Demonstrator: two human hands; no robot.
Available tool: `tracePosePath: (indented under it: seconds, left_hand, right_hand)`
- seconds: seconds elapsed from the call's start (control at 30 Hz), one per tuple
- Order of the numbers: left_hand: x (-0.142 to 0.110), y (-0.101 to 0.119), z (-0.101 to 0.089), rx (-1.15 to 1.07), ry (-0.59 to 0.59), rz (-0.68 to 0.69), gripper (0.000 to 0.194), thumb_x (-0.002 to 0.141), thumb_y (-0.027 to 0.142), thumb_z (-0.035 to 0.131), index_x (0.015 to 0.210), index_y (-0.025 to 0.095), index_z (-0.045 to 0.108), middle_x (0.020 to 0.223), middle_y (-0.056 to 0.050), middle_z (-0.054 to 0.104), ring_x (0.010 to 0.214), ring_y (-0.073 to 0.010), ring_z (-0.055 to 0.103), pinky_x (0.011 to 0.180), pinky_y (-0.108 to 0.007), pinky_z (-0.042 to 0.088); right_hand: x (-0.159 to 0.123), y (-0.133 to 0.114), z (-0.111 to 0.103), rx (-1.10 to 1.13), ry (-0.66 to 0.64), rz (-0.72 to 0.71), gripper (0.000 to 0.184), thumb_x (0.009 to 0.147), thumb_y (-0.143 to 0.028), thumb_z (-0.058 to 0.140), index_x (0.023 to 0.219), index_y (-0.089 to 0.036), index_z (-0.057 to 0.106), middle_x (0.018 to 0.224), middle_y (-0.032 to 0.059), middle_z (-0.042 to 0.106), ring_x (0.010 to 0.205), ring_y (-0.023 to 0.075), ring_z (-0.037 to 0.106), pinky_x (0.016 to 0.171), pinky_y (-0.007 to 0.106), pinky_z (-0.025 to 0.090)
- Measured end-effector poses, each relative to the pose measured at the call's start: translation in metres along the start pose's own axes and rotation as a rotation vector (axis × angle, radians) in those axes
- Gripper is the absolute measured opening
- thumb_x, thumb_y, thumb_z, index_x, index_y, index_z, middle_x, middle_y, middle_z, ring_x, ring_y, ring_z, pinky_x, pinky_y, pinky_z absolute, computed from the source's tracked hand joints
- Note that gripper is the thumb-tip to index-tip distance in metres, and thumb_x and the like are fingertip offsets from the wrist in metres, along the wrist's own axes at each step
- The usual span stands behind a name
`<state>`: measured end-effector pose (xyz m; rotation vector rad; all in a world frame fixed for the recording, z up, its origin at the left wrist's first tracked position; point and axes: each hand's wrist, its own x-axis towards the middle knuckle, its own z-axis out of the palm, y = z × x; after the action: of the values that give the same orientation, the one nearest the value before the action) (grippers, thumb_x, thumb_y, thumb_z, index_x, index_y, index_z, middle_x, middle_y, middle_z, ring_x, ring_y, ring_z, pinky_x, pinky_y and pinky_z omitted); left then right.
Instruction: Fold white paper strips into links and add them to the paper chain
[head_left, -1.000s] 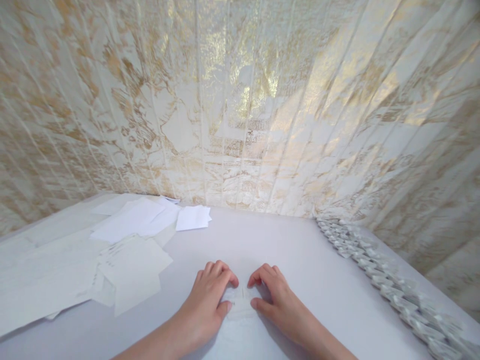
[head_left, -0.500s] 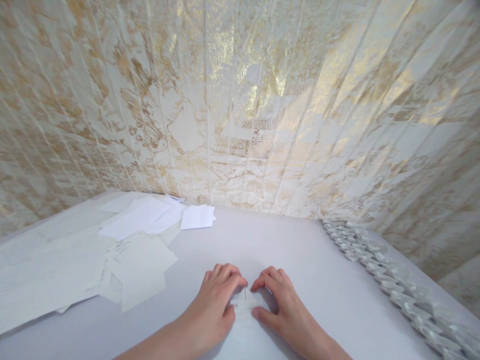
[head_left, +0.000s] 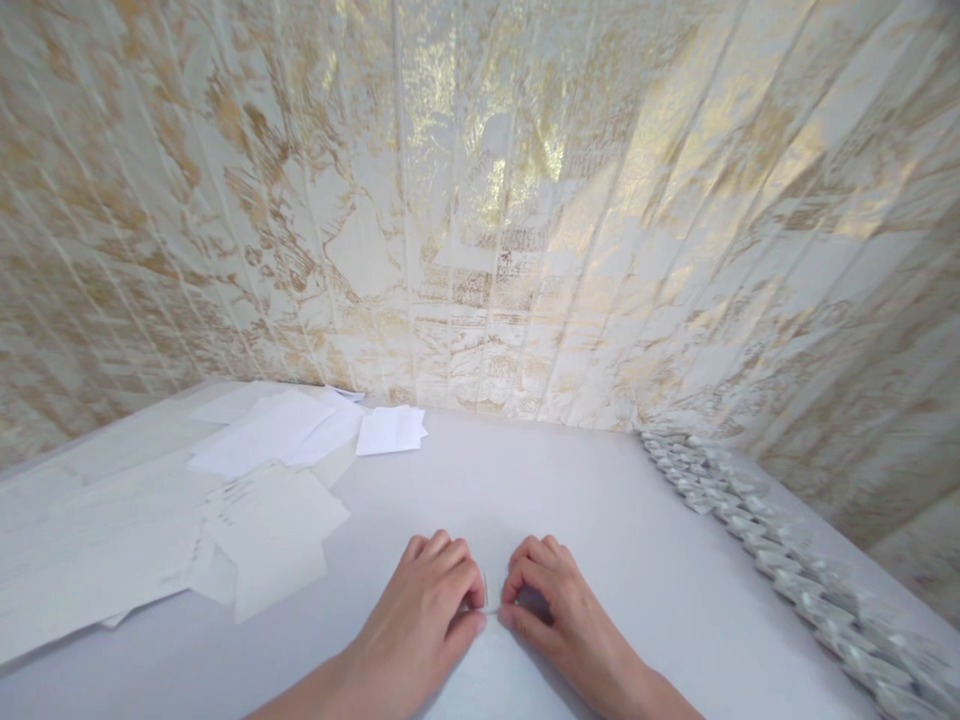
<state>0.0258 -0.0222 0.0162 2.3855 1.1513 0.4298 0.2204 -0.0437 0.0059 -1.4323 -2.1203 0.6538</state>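
A white sheet of paper (head_left: 491, 665) lies on the table between my hands, close to my body, with a narrow folded edge at its far end. My left hand (head_left: 442, 605) pinches the left side of that fold between thumb and curled fingers. On the other side my right hand (head_left: 547, 600) has thumb and index finger closed on the fold's right side. A thin dark line shows on the paper just beyond the fold. The fingers hide much of the folded part.
Loose sheets of paper (head_left: 120, 530) overlap on the left of the white table (head_left: 510, 490). Behind them is a small stack of white paper pieces (head_left: 390, 430). Rows of folded paper pieces (head_left: 772, 550) line the right edge. A gold-patterned curtain (head_left: 465, 250) hangs behind.
Both thumbs and fingertips have closed together on the paper, where they stood apart before. The far flap has been folded toward me. The camera view has shifted slightly.
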Motion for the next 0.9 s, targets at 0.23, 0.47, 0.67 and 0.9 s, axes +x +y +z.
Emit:
tracePosePath:
  seconds: [0.23,0.47,0.67,0.9]
  left_hand:
    - [0.000,0.004,0.001,0.073,0.044,-0.014,0.015,0.087,0.012,0.054,0.075,0.020,0.057,0.086,-0.001,0.060,0.090,-0.0213,0.051,0.079,-0.036,0.034]
    - [0.005,0.004,0.006,0.057,0.087,-0.040,0.014,0.082,0.010,0.053,0.072,0.019,0.058,0.087,-0.002,0.058,0.092,-0.0217,0.051,0.078,-0.036,0.035]
    - [0.007,0.001,0.012,0.031,0.101,-0.057,0.014,0.072,0.006,0.053,0.069,0.019,0.056,0.086,-0.001,0.058,0.090,-0.0213,0.050,0.077,-0.035,0.034]
    - [0.009,0.001,0.016,0.022,0.098,-0.051,0.015,0.072,0.005,0.052,0.072,0.020,0.053,0.087,-0.001,0.058,0.090,-0.0215,0.049,0.077,-0.035,0.032]
  right_hand:
    - [0.005,-0.008,0.007,-0.094,0.037,0.061,0.019,0.086,-0.006,0.066,0.074,-0.018,0.057,0.083,0.0008,0.061,0.083,0.0196,0.052,0.078,0.035,0.038]
    - [0.006,-0.007,0.011,-0.157,0.081,0.055,0.018,0.084,-0.006,0.065,0.075,-0.018,0.056,0.083,0.0015,0.060,0.083,0.0205,0.052,0.077,0.035,0.038]
    - [0.004,-0.005,0.011,-0.082,0.087,0.048,0.019,0.079,-0.010,0.072,0.081,-0.019,0.056,0.084,0.0003,0.059,0.084,0.0207,0.052,0.079,0.035,0.039]
    - [0.006,-0.008,0.012,-0.061,0.094,0.094,0.017,0.077,-0.007,0.067,0.081,-0.020,0.056,0.085,0.0011,0.059,0.086,0.0223,0.052,0.081,0.036,0.038]
